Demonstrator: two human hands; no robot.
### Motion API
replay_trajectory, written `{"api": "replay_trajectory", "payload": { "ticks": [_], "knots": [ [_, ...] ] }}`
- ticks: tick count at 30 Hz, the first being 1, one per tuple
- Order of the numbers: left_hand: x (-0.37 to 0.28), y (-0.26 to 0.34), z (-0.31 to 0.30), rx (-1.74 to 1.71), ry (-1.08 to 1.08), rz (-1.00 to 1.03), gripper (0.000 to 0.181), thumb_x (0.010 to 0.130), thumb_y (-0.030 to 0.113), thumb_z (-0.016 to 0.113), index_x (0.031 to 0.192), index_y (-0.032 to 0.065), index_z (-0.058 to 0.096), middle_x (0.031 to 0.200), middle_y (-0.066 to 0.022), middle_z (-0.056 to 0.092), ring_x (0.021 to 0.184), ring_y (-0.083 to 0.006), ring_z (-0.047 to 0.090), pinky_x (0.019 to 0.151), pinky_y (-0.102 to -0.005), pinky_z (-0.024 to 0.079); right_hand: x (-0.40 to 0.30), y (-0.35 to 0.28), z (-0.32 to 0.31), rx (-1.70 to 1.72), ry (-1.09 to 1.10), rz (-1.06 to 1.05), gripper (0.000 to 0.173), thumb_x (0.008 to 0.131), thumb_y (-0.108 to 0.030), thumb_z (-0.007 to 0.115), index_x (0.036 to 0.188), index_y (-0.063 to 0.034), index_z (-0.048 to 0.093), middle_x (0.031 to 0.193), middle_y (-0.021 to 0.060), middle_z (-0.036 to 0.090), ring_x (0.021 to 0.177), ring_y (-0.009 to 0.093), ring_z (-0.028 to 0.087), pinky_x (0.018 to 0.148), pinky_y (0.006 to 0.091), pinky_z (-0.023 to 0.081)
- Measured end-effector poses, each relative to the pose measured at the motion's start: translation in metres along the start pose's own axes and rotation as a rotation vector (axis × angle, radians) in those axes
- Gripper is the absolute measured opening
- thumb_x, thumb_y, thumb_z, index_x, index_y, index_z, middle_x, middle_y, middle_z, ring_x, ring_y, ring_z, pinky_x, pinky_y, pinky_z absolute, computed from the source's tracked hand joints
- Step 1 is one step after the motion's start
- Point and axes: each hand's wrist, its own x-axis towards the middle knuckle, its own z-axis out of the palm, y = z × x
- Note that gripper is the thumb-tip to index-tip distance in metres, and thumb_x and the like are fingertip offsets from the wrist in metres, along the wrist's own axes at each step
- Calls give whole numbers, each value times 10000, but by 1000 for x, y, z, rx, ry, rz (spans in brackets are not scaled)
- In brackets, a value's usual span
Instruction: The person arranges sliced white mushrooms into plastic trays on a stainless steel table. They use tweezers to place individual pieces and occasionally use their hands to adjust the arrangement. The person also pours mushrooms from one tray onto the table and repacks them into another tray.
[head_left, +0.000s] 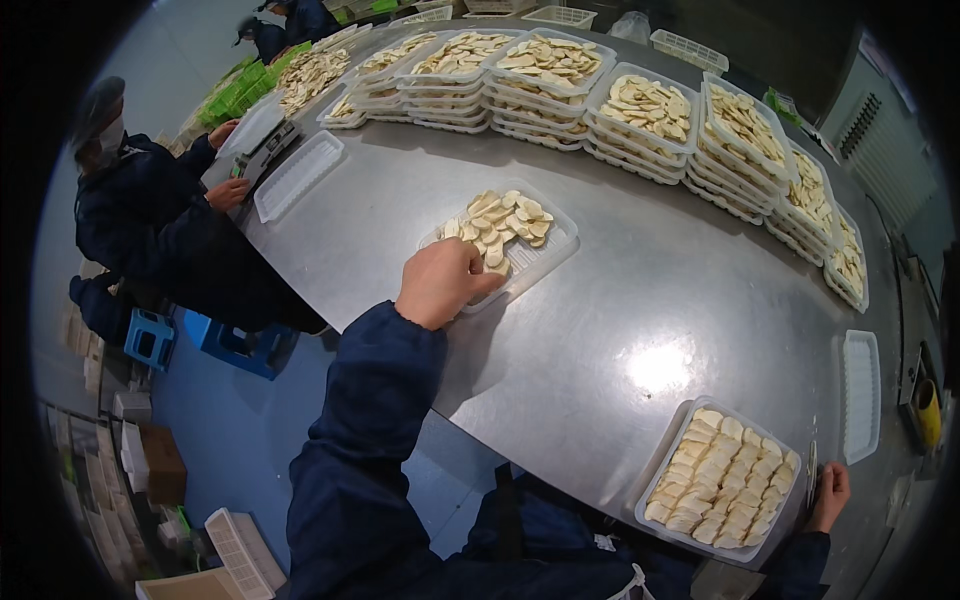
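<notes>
My left hand (444, 282) reaches over the near edge of a clear plastic tray (551, 259). Its fingers curl down at a loose heap of pale dried slices (491, 221), and the fingertips are hidden. Part of that tray's ribbed floor shows on the right. At the lower right, my right hand (831, 495) holds a thin metal tool (812, 469), perhaps tweezers, upright beside another tray (651, 501). In this second tray, pale slices (724, 480) lie overlapped in neat rows. Both trays rest on a steel table (585, 352).
Stacked trays of slices (555, 64) line the table's far side. A flat tray (861, 397) lies at right, another (298, 176) at left beside a scale (266, 154). A co-worker (157, 202) stands at the left edge, with blue stools (240, 345) below.
</notes>
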Motion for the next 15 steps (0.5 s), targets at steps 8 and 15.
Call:
{"api": "replay_trajectory", "payload": {
  "ticks": [8,15],
  "knots": [
    [1,-14,12,11,61,79,208,740,264,729,772,61,696,777,-152,686,752,-347,657,673,-431,506,2,10,-5,15,10,2,145,977,-188,657,973,-43,650,803,-56,556,705,44,460,633,215,369],
    [-11,-29,-3,-242,159,57,134,812,112,684,910,21,695,804,-135,683,733,-288,655,670,-368,508,-1,4,-2,14,0,26,144,980,-180,651,1003,-37,651,787,-56,559,690,38,461,621,209,367]
  ]
}}
